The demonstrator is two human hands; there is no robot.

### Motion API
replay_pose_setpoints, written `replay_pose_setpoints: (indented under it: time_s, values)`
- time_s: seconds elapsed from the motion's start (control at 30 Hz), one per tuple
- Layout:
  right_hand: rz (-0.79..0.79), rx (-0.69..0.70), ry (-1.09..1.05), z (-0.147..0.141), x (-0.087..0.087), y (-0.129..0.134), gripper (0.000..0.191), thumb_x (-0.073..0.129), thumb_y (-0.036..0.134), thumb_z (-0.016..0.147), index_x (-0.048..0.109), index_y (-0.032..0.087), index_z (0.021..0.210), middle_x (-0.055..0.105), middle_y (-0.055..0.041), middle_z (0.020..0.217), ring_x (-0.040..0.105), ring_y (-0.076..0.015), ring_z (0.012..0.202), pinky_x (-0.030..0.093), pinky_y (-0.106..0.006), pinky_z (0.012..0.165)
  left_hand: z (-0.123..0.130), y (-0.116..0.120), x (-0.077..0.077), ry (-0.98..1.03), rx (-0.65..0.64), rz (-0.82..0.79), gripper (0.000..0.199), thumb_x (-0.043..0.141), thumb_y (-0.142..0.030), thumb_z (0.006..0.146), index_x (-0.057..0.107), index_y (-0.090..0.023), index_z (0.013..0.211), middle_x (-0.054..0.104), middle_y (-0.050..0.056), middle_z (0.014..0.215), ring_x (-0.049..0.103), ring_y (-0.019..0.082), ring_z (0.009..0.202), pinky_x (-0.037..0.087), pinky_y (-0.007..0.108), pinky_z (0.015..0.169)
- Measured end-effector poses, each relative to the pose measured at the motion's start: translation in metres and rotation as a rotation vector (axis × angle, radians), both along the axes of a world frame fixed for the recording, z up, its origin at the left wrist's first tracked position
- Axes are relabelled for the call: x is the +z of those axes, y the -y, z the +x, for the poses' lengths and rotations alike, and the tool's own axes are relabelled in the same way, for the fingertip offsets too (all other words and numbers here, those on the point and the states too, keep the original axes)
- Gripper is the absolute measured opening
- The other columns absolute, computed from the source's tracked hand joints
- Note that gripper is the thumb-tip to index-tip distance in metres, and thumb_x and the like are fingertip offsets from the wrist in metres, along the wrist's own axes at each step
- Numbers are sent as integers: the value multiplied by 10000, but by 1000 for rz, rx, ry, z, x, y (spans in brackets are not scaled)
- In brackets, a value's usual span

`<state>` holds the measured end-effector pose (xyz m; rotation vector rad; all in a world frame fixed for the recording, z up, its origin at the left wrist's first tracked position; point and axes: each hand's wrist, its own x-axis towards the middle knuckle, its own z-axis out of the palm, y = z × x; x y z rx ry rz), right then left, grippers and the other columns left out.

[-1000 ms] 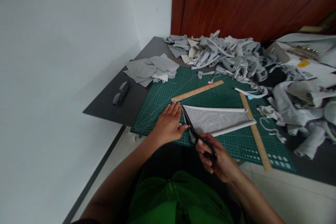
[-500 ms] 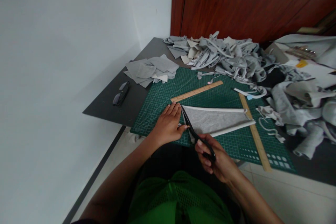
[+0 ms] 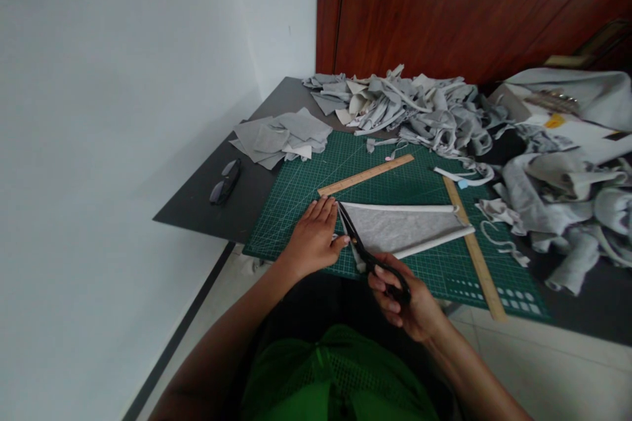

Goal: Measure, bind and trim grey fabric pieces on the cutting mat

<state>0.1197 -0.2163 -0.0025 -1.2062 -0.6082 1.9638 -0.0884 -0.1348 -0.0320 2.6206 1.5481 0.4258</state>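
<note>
My right hand point(image 3: 399, 293) is wrapped round the handles of black scissors point(image 3: 363, 251). Their blades point up and left along the left end of a grey fabric piece point(image 3: 402, 227) with pale rolled edges. My left hand point(image 3: 316, 237) lies flat at that end, fingers stretched out and pressing down, with its thumb close to the blades. Part of the fabric under my left hand is hidden. The fabric rests on a green cutting mat point(image 3: 286, 210), its right end over a wooden ruler point(image 3: 476, 250).
A second wooden ruler point(image 3: 365, 175) lies beyond the fabric. Flat grey fabric pieces point(image 3: 281, 135) and eyeglasses point(image 3: 226, 181) are at the left. A heap of fabric scraps point(image 3: 424, 102) fills the back. More grey cloth point(image 3: 548, 204) and a white box point(image 3: 582, 128) stand at the right.
The scissor blades, slightly apart now, looked closer together before. The hands and fabric keep nearly the same places; the whole view has shifted slightly.
</note>
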Motion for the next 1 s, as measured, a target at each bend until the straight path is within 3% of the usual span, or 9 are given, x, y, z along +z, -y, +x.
replay_pose_setpoints:
  time_s: [0.23, 0.37, 0.5, 0.57, 0.67, 0.8, 1.0]
  values:
    - [-11, -21, -38, 15, -1, 21, 610, 905, 561, 644, 502, 276, 1003, 461, 114, 652, 279, -22, 382, 235, -122, 277, 2, -1, -2, 24, 33, -5, 650, 511, -407, 1018, 434, -24, 1538, 405, 203, 1645, 334, 304, 1563, 241, 458, 1311]
    - [23, -50, 26, 24, -1, 23, 620, 893, 584, 666, 465, 287, 1001, 470, 123, 651, 290, -22, 377, 258, -117, 275, 2, -3, 0, 59, 97, 33, 512, 527, -368, 1027, 538, -79, 1450, 489, 185, 1590, 398, 310, 1522, 329, 473, 1270]
    - [84, -27, 141, 28, -1, 16, 635, 889, 599, 676, 443, 288, 1003, 475, 138, 633, 342, -32, 362, 309, -130, 273, 4, -1, 8, 75, 208, 87, 176, 593, -326, 1009, 687, -193, 1075, 683, 120, 1271, 597, 307, 1264, 506, 462, 1062]
    - [95, -23, 153, 28, 0, 11, 626, 882, 599, 689, 438, 286, 1000, 492, 137, 644, 373, -40, 366, 331, -140, 273, 5, 0, 11, 49, 243, 84, 153, 596, -313, 1010, 665, -208, 923, 701, 104, 1089, 636, 298, 1102, 532, 450, 935]
    - [88, -40, 114, 26, -1, 0, 622, 884, 585, 689, 455, 278, 1017, 514, 130, 658, 397, -45, 386, 353, -147, 280, 4, -2, 11, 61, 264, 83, 195, 561, -294, 1028, 626, -214, 862, 696, 94, 991, 631, 293, 1034, 507, 441, 880]
    - [102, -40, 59, 21, -1, -20, 642, 911, 572, 636, 470, 260, 985, 526, 124, 652, 395, -41, 393, 365, -152, 286, -4, -13, 6, 343, 338, 31, 224, 506, -294, 1039, 570, -228, 835, 678, 48, 836, 649, 255, 893, 481, 383, 813]
    - [188, 93, 174, 24, 4, -44, 626, 909, 581, 641, 502, 235, 966, 573, 103, 666, 467, -61, 406, 462, -201, 305, -10, -17, 5, 836, 314, -62, 288, 451, -353, 1026, 552, -233, 785, 637, -20, 722, 602, 171, 678, 448, 296, 681]
